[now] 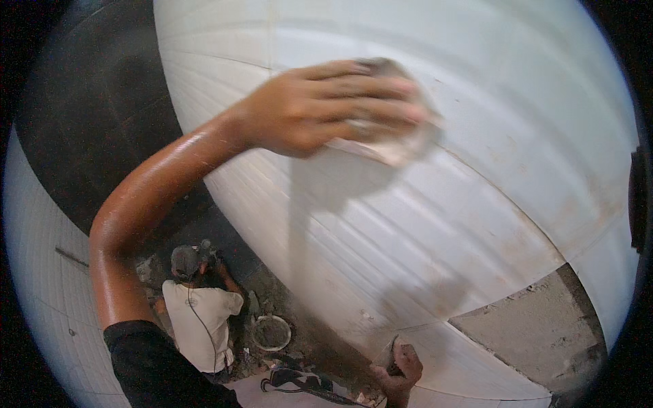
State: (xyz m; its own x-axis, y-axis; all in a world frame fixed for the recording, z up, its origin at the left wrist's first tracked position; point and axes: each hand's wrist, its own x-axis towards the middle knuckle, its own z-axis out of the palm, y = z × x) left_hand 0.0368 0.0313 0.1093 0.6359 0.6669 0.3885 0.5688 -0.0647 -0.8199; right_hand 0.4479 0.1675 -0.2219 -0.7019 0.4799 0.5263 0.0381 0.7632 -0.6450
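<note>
My left hand (340, 107) reaches up and across, its fingers laid over a pale cloth-like pad (401, 151) against the white tiled wall (435, 224). Motion smears the fingertips and the pad, so its exact kind is unclear. Low in the view, my right hand (400, 370) is closed beside the wall's lower part. A small greyish thing with a thin edge shows at its fingers; I cannot make out what it is. Faint brownish smears and joint lines mark the tiles.
Bare grey cement (530, 333) shows in a tile gap at lower right. Below left, a co-worker (197, 313) in a cap and light shirt crouches, facing away. Near them stands a round bucket (271, 333) amid rubble. Dark tiled wall (95, 102) lies at upper left.
</note>
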